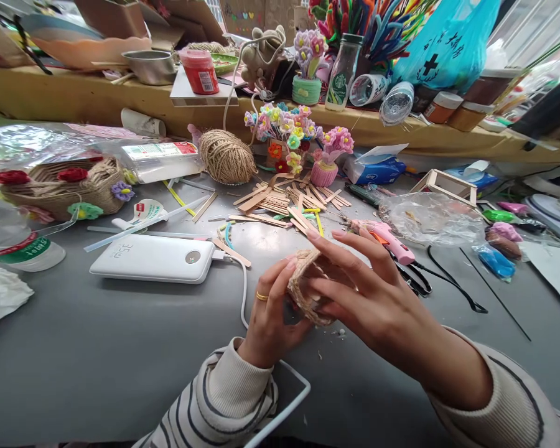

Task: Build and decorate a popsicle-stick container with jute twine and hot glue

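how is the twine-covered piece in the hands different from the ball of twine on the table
The twine-covered piece is hollow with an open side; the ball of twine is a bulky, rounded bundle.
The piece is held in the left hand, with the right hand at its opening; the ball sits farther back, untouched.
Both are tan and rope-like.

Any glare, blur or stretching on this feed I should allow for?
Head view: the clear wrapping at left glints, and the window at upper right looks washed out; head view again: the bottle at the left edge looks stretched, and the right hand at the woven piece seems slightly soft.
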Action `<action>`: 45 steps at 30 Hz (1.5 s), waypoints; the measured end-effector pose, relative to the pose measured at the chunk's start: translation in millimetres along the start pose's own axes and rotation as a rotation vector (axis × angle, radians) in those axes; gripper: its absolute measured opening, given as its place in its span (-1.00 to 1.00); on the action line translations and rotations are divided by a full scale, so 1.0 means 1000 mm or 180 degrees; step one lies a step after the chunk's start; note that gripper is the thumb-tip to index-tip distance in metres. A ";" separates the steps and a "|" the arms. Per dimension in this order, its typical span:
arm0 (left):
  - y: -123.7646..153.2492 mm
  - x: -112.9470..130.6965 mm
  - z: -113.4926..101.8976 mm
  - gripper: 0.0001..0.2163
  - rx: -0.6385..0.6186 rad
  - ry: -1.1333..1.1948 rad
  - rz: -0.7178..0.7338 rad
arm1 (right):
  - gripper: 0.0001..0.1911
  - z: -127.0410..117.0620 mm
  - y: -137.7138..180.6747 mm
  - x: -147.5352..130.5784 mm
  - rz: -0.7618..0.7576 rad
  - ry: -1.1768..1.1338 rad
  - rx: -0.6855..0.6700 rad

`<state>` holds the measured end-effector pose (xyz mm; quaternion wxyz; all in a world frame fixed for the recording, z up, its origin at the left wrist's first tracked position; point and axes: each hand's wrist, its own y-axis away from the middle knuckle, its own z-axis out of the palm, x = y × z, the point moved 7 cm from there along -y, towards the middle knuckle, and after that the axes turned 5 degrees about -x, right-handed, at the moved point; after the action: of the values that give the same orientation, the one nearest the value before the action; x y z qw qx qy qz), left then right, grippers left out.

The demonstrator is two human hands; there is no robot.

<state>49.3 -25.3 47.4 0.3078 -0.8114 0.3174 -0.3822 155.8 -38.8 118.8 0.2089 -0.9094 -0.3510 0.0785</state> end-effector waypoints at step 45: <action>-0.107 -0.052 0.003 -0.76 -0.3396 -0.0168 -0.2303 | -0.78 0.032 0.115 0.120 0.2745 -0.1138 0.2501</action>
<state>55.4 79.8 103.2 -0.2785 -0.9179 0.1625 -0.2314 305.5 -24.3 40.1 0.4160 -0.7972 0.0745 0.4311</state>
